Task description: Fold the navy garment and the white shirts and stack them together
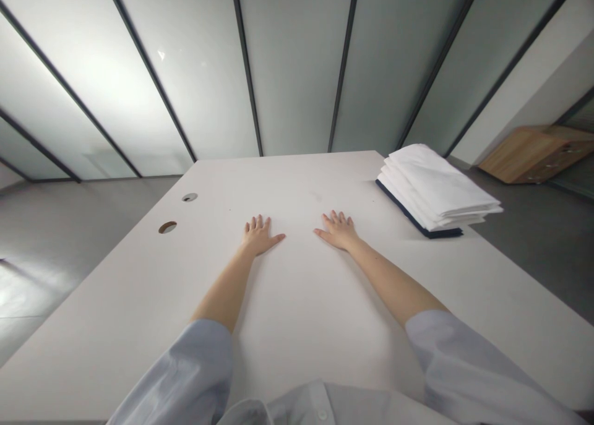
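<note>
My left hand (258, 234) lies flat, palm down, on the white table (288, 301), its fingers stretched out and holding nothing. My right hand (338, 230) rests the same way a short distance to its right, fingers spread and empty. Both forearms reach out from pale blue rolled sleeves. A stack of folded white cloths (436, 190) with a dark blue one at the bottom sits on the table's far right, apart from my right hand.
Two round cable holes (167, 227) are cut in the table's left side. Frosted glass wall panels with dark frames stand behind the table. A wooden cabinet (533, 153) sits on the grey floor at the far right.
</note>
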### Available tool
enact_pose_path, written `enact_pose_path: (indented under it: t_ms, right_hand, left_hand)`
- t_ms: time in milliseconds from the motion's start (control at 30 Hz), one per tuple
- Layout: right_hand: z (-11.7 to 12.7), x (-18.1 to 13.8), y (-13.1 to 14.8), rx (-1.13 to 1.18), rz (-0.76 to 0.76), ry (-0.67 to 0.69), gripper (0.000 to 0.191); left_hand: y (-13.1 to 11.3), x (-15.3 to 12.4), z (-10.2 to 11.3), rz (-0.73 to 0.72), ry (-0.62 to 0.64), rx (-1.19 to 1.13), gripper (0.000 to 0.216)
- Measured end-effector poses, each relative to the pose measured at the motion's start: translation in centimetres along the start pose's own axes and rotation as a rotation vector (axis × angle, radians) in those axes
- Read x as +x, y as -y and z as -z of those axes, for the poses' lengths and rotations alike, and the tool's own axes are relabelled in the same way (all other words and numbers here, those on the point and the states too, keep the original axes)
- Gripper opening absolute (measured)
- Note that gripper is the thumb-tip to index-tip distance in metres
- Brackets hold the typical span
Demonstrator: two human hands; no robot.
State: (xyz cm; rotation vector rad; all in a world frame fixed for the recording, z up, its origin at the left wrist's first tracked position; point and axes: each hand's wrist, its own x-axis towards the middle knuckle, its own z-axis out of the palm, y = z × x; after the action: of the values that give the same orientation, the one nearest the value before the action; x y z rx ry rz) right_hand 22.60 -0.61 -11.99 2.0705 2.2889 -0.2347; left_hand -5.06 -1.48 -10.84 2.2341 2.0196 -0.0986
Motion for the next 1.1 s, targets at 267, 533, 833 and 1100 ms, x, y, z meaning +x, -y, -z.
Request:
enact_pose_path:
  t_ms: [267,533,833,1100]
  right_hand:
    - [0.03,-0.01,-0.01,0.001,-0.002,0.005,0.091]
    - [0.04,0.03,0.01,-0.01,0.001,0.006,0.09]
    - [0.02,0.02,-0.02,-0.01,0.006,-0.004,0.09]
    - [-0.24,0.27,-0.17,-0.017,0.004,-0.007,0.089]
  left_hand:
    - [-0.17,-0.23,0.23,0.0,0.001,-0.001,0.103]
    - [-0.2,-0.26,0.28,0.002,0.003,0.002,0.103]
    - [-0.31,-0.46,0.51,0.004,0.002,0.005,0.101]
    - [-0.23,-0.34,0.47,0.003,0.008,0.009,0.101]
